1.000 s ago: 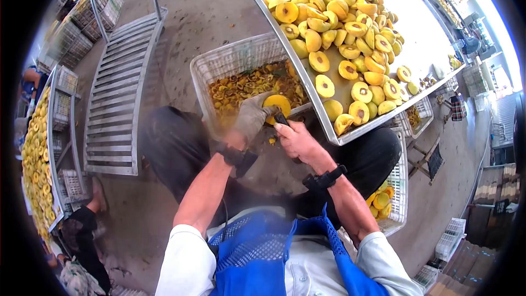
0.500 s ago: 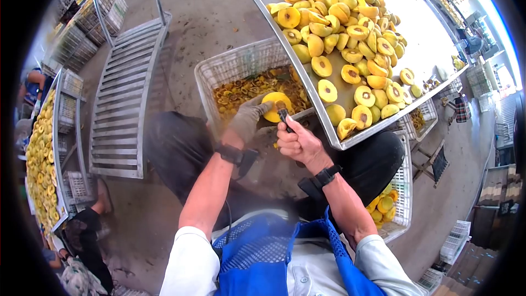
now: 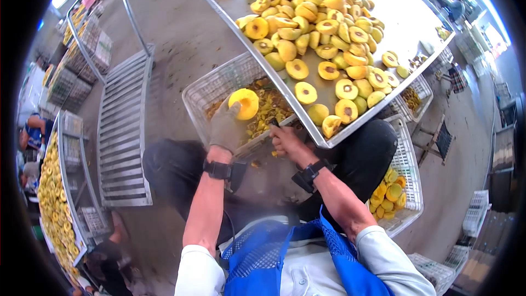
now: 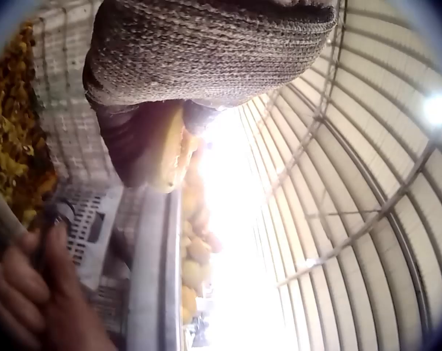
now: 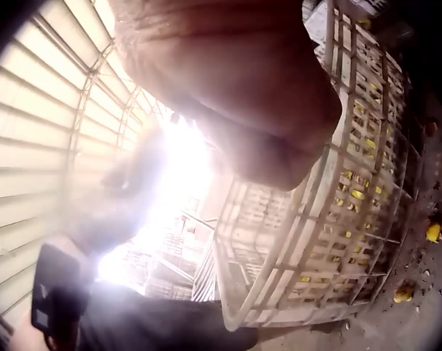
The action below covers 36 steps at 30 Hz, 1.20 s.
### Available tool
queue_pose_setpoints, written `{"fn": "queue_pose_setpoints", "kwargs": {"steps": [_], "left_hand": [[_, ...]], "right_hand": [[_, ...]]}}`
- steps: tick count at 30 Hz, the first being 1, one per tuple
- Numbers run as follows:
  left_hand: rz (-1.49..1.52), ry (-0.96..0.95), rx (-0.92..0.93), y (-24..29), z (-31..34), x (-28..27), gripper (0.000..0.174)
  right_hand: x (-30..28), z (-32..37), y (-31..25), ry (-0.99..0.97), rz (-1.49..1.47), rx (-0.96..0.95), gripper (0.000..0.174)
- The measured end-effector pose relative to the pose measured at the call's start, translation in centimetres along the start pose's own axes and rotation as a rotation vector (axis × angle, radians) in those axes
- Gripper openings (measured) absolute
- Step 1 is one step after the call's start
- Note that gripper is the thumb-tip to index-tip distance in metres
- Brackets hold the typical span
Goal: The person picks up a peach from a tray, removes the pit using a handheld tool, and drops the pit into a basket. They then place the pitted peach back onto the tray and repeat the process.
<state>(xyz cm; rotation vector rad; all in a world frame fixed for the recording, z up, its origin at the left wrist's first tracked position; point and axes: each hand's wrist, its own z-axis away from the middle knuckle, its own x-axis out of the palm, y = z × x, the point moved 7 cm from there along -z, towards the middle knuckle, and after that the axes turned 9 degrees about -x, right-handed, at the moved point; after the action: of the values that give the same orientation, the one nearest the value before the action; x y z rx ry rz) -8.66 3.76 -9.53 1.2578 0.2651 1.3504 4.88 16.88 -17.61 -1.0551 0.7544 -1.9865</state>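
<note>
A yellow fruit half (image 3: 244, 103) with a smooth hollow in its cut face is gripped by my gloved left hand (image 3: 226, 127), above the crate of scraps. In the left wrist view the knitted glove (image 4: 206, 55) curls round the fruit half (image 4: 168, 150). My bare right hand (image 3: 290, 143) holds a short dark-handled tool (image 3: 273, 123), apart from the fruit, near the crate's front corner; its working end is hard to make out. In the right wrist view the right hand (image 5: 235, 88) hides the tool.
Many fruit halves (image 3: 329, 22) lie on the metal table (image 3: 257, 57) at upper right. Below its edge stands a white crate (image 3: 192, 96) of scraps. Another crate (image 3: 415, 197) with fruit is beside the right knee. A slatted trolley (image 3: 123, 131) stands at left.
My left hand has moved away from the right hand, carrying the fruit half up and left. The tool is now apart from the fruit. The head view has shifted.
</note>
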Motion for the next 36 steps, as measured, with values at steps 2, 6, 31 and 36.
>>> {"fn": "queue_pose_setpoints", "kwargs": {"steps": [2,6,31,36], "left_hand": [[0.013,-0.086,0.007,1.3,1.8,5.2,0.037],[-0.06,-0.264,-0.005,0.8,5.7,17.0,0.043],[-2.211,-0.413,0.857,0.0,-8.5,23.6,0.02],[-1.99,-0.484,0.774,1.3,-6.8,23.7,0.043]], "right_hand": [[0.4,0.8,0.1,0.012,0.023,-0.035,0.031],[-1.3,-3.6,7.2,-0.079,-0.074,-0.171,0.029],[0.8,1.7,2.3,-0.051,0.111,-0.153,0.032],[0.7,2.2,1.6,-0.007,0.18,-0.216,0.029]]}}
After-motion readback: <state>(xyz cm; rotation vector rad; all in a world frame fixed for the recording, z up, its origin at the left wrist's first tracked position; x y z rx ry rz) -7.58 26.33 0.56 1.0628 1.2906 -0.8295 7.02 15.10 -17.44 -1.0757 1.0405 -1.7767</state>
